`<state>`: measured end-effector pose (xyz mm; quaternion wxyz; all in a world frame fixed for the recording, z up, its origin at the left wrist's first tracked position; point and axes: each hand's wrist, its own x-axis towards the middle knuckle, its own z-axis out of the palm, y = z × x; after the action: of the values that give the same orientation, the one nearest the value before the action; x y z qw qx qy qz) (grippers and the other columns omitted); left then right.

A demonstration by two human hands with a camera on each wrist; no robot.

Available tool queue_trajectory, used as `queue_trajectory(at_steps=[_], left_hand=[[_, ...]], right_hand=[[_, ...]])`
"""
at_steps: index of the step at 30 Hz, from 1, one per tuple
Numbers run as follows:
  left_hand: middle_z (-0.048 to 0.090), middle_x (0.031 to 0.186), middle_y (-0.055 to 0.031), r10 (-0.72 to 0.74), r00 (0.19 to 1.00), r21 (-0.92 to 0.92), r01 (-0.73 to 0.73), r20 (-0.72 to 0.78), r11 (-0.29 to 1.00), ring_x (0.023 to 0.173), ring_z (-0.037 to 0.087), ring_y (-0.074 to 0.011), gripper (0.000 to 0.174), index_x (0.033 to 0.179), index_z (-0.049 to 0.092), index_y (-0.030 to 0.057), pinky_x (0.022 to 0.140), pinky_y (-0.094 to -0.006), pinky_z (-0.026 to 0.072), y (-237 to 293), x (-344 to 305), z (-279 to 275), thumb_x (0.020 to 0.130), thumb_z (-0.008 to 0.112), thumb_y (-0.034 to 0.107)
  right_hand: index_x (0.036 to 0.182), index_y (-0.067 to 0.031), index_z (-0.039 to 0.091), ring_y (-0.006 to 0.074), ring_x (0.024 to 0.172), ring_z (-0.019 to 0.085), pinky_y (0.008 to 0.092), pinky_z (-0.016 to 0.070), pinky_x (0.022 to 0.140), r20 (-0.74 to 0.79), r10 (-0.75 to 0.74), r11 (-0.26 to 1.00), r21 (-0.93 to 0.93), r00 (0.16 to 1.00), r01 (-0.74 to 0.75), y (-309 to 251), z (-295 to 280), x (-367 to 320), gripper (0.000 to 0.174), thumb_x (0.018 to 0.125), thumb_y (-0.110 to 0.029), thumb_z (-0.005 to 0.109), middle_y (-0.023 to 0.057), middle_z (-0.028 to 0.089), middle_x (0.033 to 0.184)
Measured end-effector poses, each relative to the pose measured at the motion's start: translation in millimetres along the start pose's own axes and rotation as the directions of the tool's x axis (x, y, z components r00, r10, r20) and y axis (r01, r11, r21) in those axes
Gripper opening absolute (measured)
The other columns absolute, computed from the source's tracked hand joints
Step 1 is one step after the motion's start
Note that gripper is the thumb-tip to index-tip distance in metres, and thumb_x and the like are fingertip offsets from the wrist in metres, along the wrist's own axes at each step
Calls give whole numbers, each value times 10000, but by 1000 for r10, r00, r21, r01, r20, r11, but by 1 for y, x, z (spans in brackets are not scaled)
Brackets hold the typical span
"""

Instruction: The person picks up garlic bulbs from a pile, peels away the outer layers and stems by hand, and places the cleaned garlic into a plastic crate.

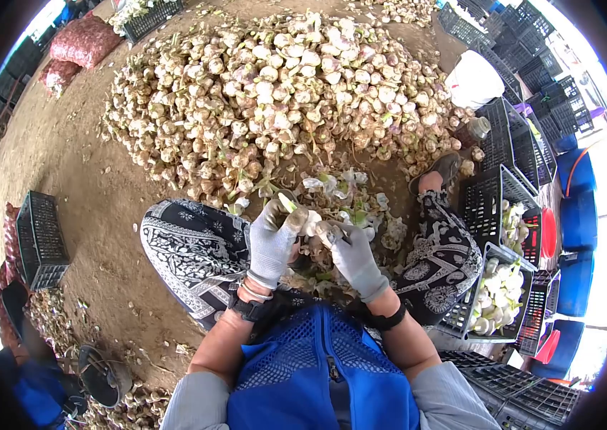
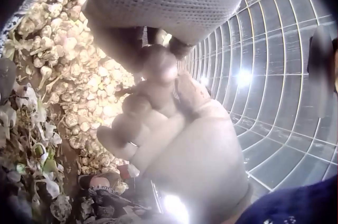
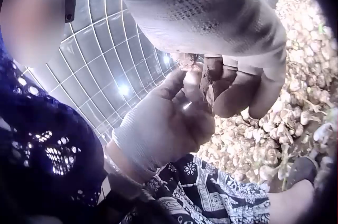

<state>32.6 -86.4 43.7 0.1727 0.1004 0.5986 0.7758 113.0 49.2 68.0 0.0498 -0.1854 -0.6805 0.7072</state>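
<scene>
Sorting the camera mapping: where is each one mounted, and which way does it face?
Head: on the head, facing forward and down; shows left hand, right hand, forearms, blue garment, patterned trousers, garlic heap.
Left wrist: faces across the left hand, large up top, toward the right; heap at image left, gridded panels at right.
Right wrist: faces across the right hand, up top, toward the left; trousers below.
Wrist views share both hands' grip on the garlic bulb, plus heap and panels.

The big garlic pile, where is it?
In the head view, the big garlic pile lies ahead of the patterned trousers, left of the white bucket.
</scene>
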Motion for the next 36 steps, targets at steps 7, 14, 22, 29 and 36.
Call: queue_trajectory(at_steps=[7, 14, 22, 29, 36], left_hand=[[659, 893, 6, -34, 999, 6, 34, -36, 999, 773, 568, -44, 224, 1045, 643, -10, 695, -207, 471, 1, -1, 1, 964, 669, 197], [684, 856, -21, -296, 952, -216, 273, -81, 938, 661, 607, -69, 245, 1043, 649, 32, 574, -206, 481, 7, -1, -3, 956, 678, 258], [589, 717, 4, -235, 972, -17, 234, -30, 972, 527, 544, -76, 291, 1012, 627, 20, 398, -204, 385, -17, -2, 5, 1014, 532, 295], [682, 826, -18, -507, 860, 100, 500, 61, 860, 660, 646, -89, 370, 1078, 660, 94, 478, -206, 395, -12, 10, 21, 1013, 510, 426], [696, 924, -40, -516, 852, 126, 504, 94, 855, 747, 673, -106, 296, 1139, 635, 51, 623, -228, 533, -44, 31, 45, 1003, 546, 299]], right_hand=[[1011, 50, 672, 69, 602, 552, 230, 430, 541, -94, 57, 998, 11, 994, -56, -8, 5, -3, 218, 1001, -110, 524, 20, 647, 744], [1082, 25, 665, 147, 807, 626, 265, 492, 746, 38, -46, 971, -234, 998, 54, 16, -10, 5, 196, 896, -15, 616, 85, 684, 909], [1179, -60, 652, 340, 956, 648, 385, 531, 842, 181, -597, 608, -534, 782, 587, -5, -2, 11, 435, 751, 20, 671, 156, 634, 1140], [1194, -21, 647, 177, 932, 666, 281, 547, 813, -644, -97, 987, 35, 759, 156, -11, -123, 3, 359, 877, -163, 736, 113, 685, 1102], [1056, -105, 637, 224, 854, 652, 338, 544, 740, -605, -92, 647, 567, 791, 509, 12, -258, -5, 163, 1007, -237, 554, 112, 671, 1001]])
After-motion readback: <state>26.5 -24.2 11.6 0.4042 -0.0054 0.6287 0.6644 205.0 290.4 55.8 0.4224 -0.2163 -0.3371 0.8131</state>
